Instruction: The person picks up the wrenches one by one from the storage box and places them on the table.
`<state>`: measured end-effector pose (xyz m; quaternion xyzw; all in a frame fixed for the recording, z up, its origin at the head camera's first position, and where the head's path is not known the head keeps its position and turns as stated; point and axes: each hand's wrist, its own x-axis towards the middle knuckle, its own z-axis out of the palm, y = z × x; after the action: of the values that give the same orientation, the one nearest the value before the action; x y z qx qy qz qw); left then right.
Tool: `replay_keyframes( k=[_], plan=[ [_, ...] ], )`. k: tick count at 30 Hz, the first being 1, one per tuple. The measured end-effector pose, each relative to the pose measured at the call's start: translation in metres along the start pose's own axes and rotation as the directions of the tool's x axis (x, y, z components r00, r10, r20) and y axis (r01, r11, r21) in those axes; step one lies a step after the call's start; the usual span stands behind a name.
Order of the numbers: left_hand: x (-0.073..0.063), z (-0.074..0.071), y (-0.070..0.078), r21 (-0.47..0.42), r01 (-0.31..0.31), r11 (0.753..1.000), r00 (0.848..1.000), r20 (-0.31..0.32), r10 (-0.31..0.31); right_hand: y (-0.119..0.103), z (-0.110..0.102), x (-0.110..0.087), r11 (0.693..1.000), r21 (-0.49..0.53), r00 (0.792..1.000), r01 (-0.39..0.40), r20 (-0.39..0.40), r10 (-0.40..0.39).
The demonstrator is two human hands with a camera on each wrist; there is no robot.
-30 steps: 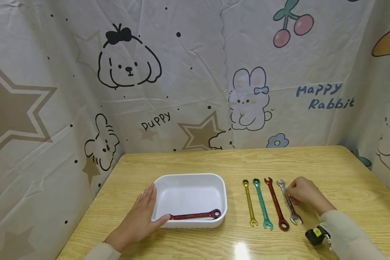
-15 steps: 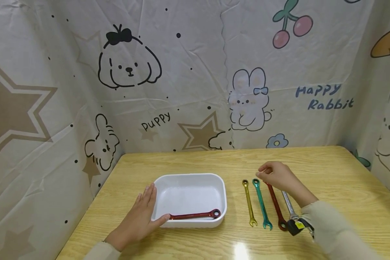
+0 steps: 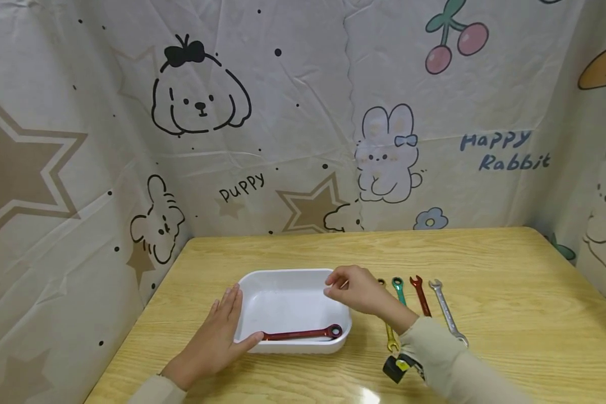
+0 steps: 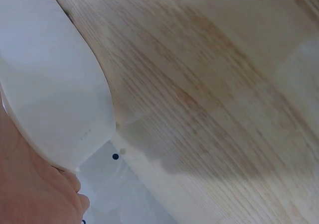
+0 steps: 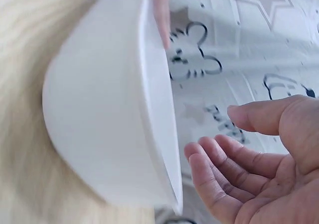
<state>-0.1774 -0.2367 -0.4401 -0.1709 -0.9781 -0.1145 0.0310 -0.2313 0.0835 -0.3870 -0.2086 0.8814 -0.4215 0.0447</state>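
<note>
Since the earlier head frames, the right hand (image 3: 358, 289) has swung leftward from the silver combination wrench (image 3: 446, 308) to the right rim of the white plastic tray (image 3: 288, 306); the left hand and the tray keep their places. Inside the tray, a red ratcheting wrench (image 3: 303, 334) lies along the near wall, ring end to the right. On the counter (image 3: 515, 303) to the tray's right stand, in a row, a gold wrench (image 3: 390, 339), a green wrench (image 3: 399, 289), a second red wrench (image 3: 420, 292) and the silver one, well apart from the left hand. The right hand, wrist and sleeve (image 3: 439, 348) pass over this row, hiding parts of the first three. A small black box (image 3: 395, 368) sits at that wrist. Right fingers are released, loosely curved with the thumb apart, holding nothing. The left hand (image 3: 217, 336) rests on the tray's left rim, its fingers extended and thumb reaching to the near edge; whether it touches the wrench end cannot be told. Bare wood runs behind the tray to the far edge, where printed cloth (image 3: 303, 73) rises.
</note>
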Motion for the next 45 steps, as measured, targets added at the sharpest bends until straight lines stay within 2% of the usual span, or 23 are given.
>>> replay_keyframes(
  k=[5, 8, 17, 22, 28, 33, 45],
  plan=[
    [0.0, 0.0, 0.0, 0.009, 0.0, 1.0, 1.0, -0.011, 0.0, -0.005, 0.028, 0.006, 0.996, 0.0, 0.993, 0.094, 0.071, -0.094],
    [0.0, 0.0, 0.0, 0.003, 0.001, 1.0, 1.0, -0.013, -0.001, -0.006, 0.042, 0.009, 0.993, -0.005, 0.987, 0.116, 0.11, -0.115],
    [0.0, 0.0, -0.001, -0.011, 0.002, 1.0, 1.0, -0.015, -0.002, -0.009, 0.075, 0.015, 0.998, 0.006, 0.978, 0.057, 0.203, -0.057],
    [-0.002, 0.0, -0.002, -0.007, 0.003, 1.0, 1.0, -0.02, -0.003, -0.008, 0.09, 0.017, 0.999, -0.007, 0.975, 0.051, 0.215, -0.049],
    [-0.003, -0.002, 0.001, -0.018, 0.004, 1.0, 1.0, -0.023, -0.004, -0.006, 0.097, 0.019, 0.992, -0.08, 0.973, 0.101, 0.215, -0.082],
    [-0.003, -0.002, 0.002, -0.027, -0.007, 1.0, 0.999, -0.041, 0.006, -0.004, 0.098, 0.02, 0.988, -0.108, 0.974, 0.114, 0.209, -0.09],
    [-0.002, -0.003, 0.004, -0.033, 0.005, 0.999, 0.999, -0.038, -0.006, -0.008, 0.095, 0.018, 0.975, -0.171, 0.969, 0.139, 0.228, -0.098]
  ],
)
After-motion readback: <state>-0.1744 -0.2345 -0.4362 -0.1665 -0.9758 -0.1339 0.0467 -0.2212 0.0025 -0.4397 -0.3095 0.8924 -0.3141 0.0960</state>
